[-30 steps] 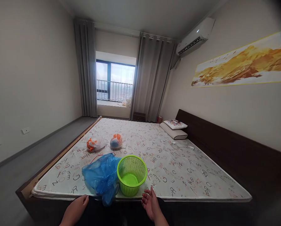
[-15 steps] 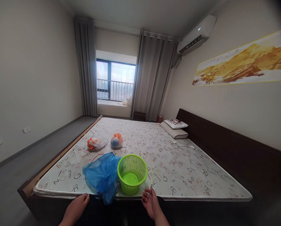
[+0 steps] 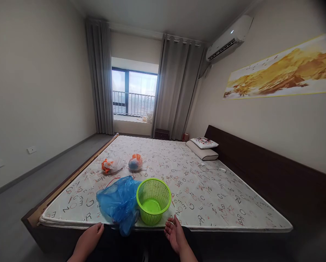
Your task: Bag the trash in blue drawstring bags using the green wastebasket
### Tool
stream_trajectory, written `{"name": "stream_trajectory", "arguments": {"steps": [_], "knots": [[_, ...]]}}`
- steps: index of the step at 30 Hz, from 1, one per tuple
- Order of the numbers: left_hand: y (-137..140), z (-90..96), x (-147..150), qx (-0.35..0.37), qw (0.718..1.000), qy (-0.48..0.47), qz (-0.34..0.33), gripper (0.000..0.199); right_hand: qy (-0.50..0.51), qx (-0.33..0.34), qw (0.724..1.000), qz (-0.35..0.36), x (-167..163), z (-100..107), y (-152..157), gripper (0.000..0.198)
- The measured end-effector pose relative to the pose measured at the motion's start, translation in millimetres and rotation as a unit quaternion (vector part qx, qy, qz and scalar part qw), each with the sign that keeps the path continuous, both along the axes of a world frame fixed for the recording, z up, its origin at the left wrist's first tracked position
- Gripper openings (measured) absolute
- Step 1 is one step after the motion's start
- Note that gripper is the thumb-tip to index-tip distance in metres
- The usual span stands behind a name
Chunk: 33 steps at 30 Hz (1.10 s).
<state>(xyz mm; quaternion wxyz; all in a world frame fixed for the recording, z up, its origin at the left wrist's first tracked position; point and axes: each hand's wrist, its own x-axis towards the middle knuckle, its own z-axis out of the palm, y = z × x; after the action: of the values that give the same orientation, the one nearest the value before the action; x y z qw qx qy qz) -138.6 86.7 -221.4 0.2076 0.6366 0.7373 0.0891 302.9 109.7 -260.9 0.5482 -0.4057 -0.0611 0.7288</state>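
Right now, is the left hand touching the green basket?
Apart. The head view shows the left hand well left of the green basket, with part of the blue bag between them.

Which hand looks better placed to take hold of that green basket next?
Probably the right hand: it is open, with its fingers close to the green basket. The left hand is farther from it, nearer the blue bag.

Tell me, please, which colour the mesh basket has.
The mesh basket is bright lime green; it shows best in the head view.
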Motion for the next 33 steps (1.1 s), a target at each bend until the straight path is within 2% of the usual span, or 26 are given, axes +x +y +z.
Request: {"name": "stream_trajectory", "arguments": {"steps": [27,33], "knots": [[3.3,-10.4,-6.6,0.010,1.000,-0.016,0.012,0.042,0.002,0.005,1.000,0.008,1.1,-2.3,-0.2,0.035],[1.6,-4.0,-3.3,0.010,1.000,-0.015,0.015,0.041,-0.002,0.006,1.000,0.008,1.2,-4.7,0.1,0.035]]}}
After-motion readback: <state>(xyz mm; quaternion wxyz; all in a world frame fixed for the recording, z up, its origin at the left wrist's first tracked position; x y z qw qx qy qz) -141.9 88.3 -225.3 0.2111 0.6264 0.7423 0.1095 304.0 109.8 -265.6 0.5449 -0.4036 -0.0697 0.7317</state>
